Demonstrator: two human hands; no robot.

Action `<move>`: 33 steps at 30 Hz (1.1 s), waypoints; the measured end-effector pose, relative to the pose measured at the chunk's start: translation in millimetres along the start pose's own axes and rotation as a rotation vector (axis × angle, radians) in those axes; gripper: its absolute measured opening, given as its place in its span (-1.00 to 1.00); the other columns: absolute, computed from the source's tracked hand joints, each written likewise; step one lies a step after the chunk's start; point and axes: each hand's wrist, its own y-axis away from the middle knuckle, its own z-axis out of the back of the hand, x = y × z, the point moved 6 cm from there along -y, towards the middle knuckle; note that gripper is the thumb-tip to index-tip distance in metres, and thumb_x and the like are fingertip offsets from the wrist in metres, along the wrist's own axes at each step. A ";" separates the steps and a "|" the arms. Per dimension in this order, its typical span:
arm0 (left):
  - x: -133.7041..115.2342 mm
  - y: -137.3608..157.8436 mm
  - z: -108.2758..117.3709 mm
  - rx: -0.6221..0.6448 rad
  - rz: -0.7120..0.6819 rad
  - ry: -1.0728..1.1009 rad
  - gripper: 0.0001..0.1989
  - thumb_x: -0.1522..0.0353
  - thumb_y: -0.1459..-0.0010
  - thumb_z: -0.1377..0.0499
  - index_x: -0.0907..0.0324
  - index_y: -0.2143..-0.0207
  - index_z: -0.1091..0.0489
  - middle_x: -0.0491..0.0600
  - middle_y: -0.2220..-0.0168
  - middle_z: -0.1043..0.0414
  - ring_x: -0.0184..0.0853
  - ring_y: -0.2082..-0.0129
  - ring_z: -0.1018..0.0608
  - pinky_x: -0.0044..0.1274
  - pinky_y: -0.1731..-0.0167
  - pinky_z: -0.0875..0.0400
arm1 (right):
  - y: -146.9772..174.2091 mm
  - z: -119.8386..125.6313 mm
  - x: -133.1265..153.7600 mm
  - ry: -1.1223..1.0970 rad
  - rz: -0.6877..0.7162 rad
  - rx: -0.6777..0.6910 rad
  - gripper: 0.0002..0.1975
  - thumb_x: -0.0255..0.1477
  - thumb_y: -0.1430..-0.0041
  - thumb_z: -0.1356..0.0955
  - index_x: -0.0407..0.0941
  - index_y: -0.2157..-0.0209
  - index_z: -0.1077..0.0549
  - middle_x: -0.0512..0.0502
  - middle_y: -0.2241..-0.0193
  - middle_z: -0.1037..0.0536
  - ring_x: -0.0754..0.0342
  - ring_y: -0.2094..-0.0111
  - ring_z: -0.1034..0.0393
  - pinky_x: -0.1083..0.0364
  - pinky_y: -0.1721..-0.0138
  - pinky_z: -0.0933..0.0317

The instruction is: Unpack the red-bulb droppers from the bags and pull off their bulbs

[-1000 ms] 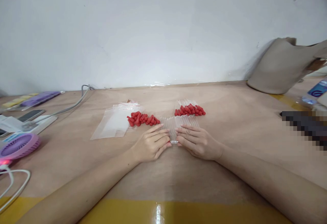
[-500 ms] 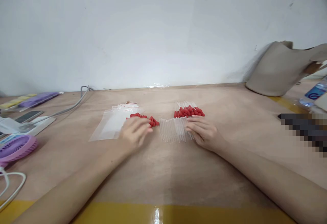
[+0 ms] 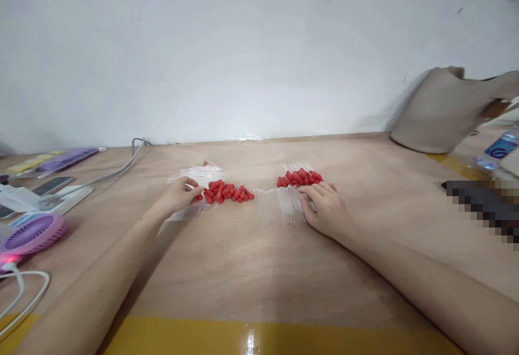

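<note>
At the left end of a loose heap of red rubber bulbs [image 3: 227, 192], my left hand [image 3: 177, 197] has thumb and fingers closed on one red rubber bulb [image 3: 198, 197]. A row of clear thin tubes [image 3: 278, 207] lies side by side on the table, right of the heap. My right hand [image 3: 327, 208] is at the right end of that row, its fingers curled on the endmost clear tube; the grip is partly hidden. Just behind lie clear tubes fitted with red bulbs [image 3: 299, 176], their bulb ends toward me.
Clear zip bags [image 3: 182, 214] lie under and behind my left hand. On the left are a purple fan [image 3: 34, 233], a phone [image 3: 52, 185] and cables [image 3: 115, 174]. A beige bag [image 3: 433, 112] stands at the back right, and a blurred dark object [image 3: 482, 203] lies on the right.
My left hand has moved left, from over the red bulbs to their left end, uncovering the heap. My right hand stays by the tubes with little movement.
</note>
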 end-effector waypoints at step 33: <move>-62.6 60.3 -55.4 -0.442 -1.055 -0.469 -0.84 0.31 -0.13 -0.05 0.19 0.42 -0.35 -0.06 0.50 -0.36 -0.34 0.43 -0.40 -0.50 0.30 -0.28 | -1.3 -5.5 23.4 -0.077 0.108 0.150 -0.62 -0.10 -0.08 -0.27 -0.13 0.38 -0.49 -0.10 0.45 -0.46 0.04 0.35 -0.26 0.00 0.23 -0.01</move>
